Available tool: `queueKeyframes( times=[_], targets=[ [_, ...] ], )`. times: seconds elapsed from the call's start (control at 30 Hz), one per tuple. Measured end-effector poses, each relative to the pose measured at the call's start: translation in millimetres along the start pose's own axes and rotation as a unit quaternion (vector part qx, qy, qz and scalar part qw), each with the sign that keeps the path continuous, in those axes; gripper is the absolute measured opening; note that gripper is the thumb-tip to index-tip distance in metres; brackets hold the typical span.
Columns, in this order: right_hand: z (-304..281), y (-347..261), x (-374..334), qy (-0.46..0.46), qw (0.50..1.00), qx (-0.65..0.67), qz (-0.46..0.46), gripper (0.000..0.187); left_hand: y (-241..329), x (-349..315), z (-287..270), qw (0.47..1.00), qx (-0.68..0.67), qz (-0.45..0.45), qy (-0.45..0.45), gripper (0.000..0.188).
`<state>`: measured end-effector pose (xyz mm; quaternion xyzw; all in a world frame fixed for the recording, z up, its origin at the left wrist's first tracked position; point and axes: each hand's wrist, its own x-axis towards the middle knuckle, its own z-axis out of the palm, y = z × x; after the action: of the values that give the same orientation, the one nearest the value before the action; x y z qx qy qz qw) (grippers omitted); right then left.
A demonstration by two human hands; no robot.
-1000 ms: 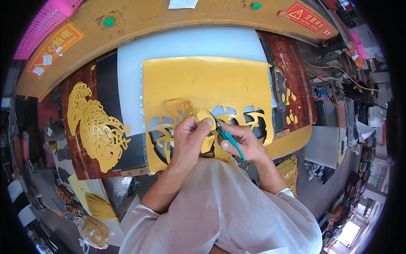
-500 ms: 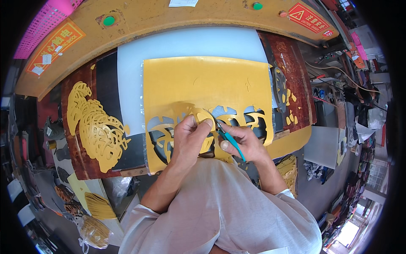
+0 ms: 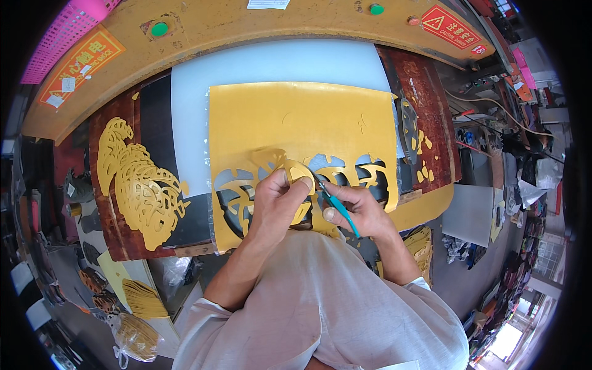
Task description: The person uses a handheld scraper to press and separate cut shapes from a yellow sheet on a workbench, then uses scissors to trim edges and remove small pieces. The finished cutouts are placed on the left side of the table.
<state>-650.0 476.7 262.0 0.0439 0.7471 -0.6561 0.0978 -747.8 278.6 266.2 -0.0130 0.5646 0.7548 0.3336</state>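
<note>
Little changes from the earlier pictures: the loose end of the yellow cut piece [image 3: 296, 168], smeared by motion half a second ago, now shows with a clearer outline to the left of the fingers, while both hands stay at almost the same spot. That suggests the work remains on this one piece, steadied rather than let go. The left hand [image 3: 274, 200] has its thumb and fingers pinched together on the piece, above the near edge of the yellow sheet [image 3: 302, 117], about midway between that sheet's two near corners. The right hand [image 3: 364, 209] is closed round the teal-handled cutters [image 3: 344, 217], the handles slanting down to the right and the tip meeting the right side of the piece (whether the blades are parted or together there, I cannot tell). Beneath the hands, a row of curved openings runs along the sheet's near edge; its far edge lies across a white board [image 3: 191, 111], which shows bare beyond it and along its left side. Toward the left edge of the reddish-brown surface [image 3: 444, 142] rests a long, overlapping pile of yellow cut pieces [image 3: 148, 203], well apart from the left hand. Toward the right edge lie small yellow scraps [image 3: 425, 157], with a dark curved thing [image 3: 409, 129] between them and the sheet's right edge
</note>
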Motion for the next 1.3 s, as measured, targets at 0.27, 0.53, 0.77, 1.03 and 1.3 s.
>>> queueKeyframes(
  times=[0.27,0.53,0.77,1.03,1.3],
  targets=[
    [-4,-5,-1,-0.009,0.999,-0.037,0.019,0.062,3,-1,-2,0.999,0.016,-0.029,-0.006,0.012],
    [2,-4,0,-0.003,1.000,-0.001,0.020,0.061,5,-1,-2,0.999,0.028,-0.021,-0.013,0.012],
    [2,-6,1,-0.004,0.999,-0.021,0.027,0.060,8,0,-4,0.998,0.051,-0.037,-0.012,0.013],
    [4,-5,3,0.003,0.999,-0.012,0.032,0.059,5,1,-5,0.999,0.026,-0.028,-0.021,0.014],
    [9,12,2,0.067,0.993,0.089,0.046,0.064,-1,1,-4,1.000,0.002,-0.008,-0.021,0.016]
  ],
)
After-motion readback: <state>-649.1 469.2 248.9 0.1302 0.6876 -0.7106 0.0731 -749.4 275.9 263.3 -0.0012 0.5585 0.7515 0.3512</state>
